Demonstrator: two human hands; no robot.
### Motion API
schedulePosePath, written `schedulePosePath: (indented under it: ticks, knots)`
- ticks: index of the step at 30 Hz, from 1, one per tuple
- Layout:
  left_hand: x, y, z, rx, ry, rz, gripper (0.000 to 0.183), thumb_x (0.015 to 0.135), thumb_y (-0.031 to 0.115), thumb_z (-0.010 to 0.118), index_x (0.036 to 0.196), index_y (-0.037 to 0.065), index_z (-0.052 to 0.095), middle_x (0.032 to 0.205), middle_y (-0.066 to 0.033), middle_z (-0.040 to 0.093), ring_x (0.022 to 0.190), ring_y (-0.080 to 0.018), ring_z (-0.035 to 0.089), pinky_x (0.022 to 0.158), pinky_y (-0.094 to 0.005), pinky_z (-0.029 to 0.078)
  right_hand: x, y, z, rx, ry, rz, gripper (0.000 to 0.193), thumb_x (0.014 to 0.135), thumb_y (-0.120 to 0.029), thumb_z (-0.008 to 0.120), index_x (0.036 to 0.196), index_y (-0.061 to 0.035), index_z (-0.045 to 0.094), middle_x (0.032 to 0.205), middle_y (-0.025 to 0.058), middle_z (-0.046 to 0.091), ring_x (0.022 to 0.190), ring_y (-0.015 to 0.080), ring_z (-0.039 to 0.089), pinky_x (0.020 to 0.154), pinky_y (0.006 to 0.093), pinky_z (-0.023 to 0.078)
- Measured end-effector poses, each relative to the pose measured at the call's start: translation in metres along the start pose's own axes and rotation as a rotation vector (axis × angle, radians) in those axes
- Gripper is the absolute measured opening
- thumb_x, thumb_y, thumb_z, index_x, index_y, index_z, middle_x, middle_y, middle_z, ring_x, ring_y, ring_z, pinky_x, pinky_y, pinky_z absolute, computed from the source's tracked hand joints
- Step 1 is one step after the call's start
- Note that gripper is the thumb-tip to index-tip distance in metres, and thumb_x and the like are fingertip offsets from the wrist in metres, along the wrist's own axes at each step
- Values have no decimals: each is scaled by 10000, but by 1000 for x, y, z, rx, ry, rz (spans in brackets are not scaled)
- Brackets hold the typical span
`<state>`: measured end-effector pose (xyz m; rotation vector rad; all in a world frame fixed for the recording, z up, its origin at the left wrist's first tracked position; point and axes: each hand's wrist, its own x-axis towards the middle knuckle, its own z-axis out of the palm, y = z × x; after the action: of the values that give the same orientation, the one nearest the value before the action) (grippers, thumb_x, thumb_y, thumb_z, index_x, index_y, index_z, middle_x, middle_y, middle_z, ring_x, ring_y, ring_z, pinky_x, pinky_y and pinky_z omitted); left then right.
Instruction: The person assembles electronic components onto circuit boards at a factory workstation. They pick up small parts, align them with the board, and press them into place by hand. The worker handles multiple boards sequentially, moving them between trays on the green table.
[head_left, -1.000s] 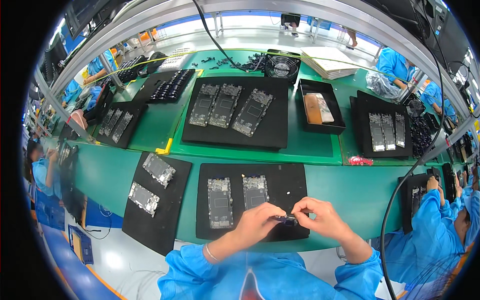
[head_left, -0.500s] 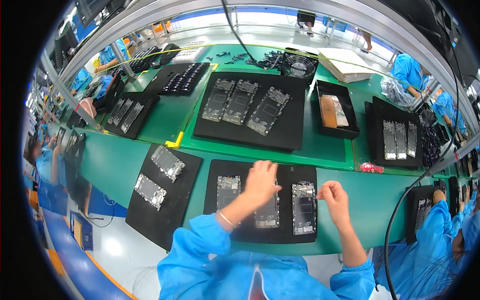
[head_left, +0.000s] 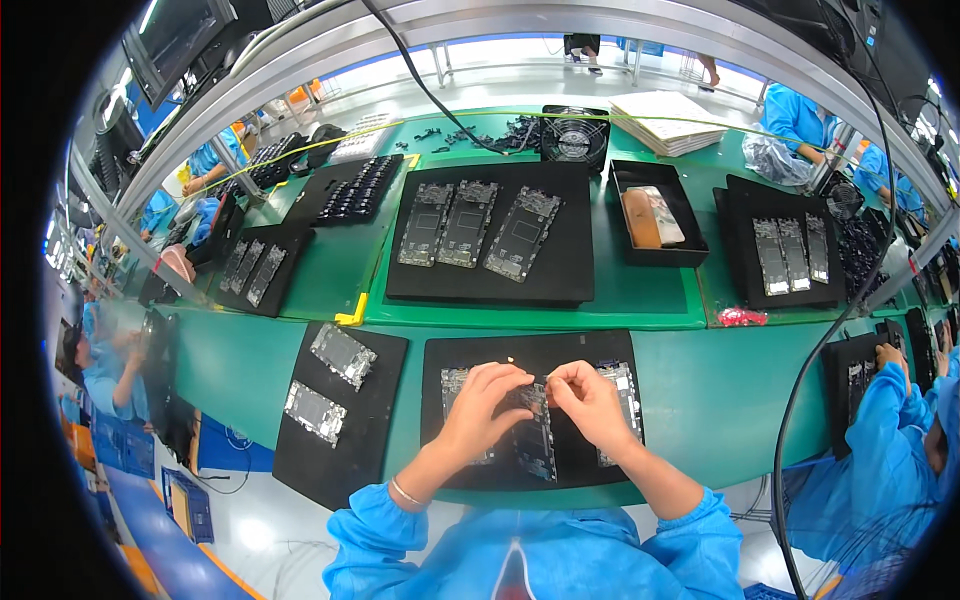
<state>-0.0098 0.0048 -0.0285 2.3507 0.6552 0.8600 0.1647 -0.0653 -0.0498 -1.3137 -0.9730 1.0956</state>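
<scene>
Three phone-sized circuit boards lie on a black foam mat (head_left: 435,352) in front of me. Over the far end of the middle circuit board (head_left: 536,445), my left hand (head_left: 482,408) is closed, its fingertips gripping the board's upper left edge. My right hand (head_left: 598,408) pinches at the same end, fingertips close to the left ones; whatever it may hold is too small to make out. The left circuit board (head_left: 453,382) is partly hidden under my left hand, and the right circuit board (head_left: 624,385) partly behind my right. A tiny beige piece (head_left: 510,359) sits beyond my fingers.
Another black mat (head_left: 330,455) with two boards lies at left. Behind, a raised green surface bears a thick black pad (head_left: 560,285) with three boards, a black box (head_left: 690,255) with a brown item, and a fan (head_left: 575,138). A cable (head_left: 783,430) hangs at right, near a co-worker's sleeve (head_left: 850,500).
My right hand has moved left from beside the right board to the middle board. My left hand has come down closer to me, and the middle board has shifted slightly nearer.
</scene>
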Motion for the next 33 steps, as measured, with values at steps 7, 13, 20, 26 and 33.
schedulePosePath:
  ticks: [7,13,20,26,33]
  knots:
    - [-3,1,1,18,25,-2,491,634,95,779,1085,75,587,1102,-88,562,1059,-294,506,907,-388,424,-7,-9,0,-112,-21,-29,161,882,-132,568,968,3,585,873,54,645,812,96,609,733,251,484]
    - [2,-3,1,-7,2,15,486,646,107,773,1094,81,587,1111,-100,558,1065,-304,503,912,-390,421,7,2,-8,-28,-117,39,146,872,-115,565,947,9,587,857,67,655,809,107,619,720,254,482]
    - [21,-28,24,86,-193,-148,630,653,194,781,1192,39,494,1175,-134,511,1132,-343,436,949,-402,400,41,31,-32,-182,193,-45,133,877,-104,548,921,21,558,806,95,641,727,154,652,668,272,509]
    - [3,-58,-14,550,-326,-387,658,635,222,790,1194,40,494,1143,-129,510,1087,-321,455,927,-386,414,11,19,-35,48,143,67,124,913,-133,529,938,-12,536,808,45,590,743,127,615,696,256,504]
    - [-26,-42,-59,62,-160,-279,484,691,99,744,1140,78,563,1156,-103,533,1104,-266,501,898,-359,471,16,20,46,40,-61,116,179,904,-138,532,984,22,532,885,97,642,800,155,653,723,267,519]
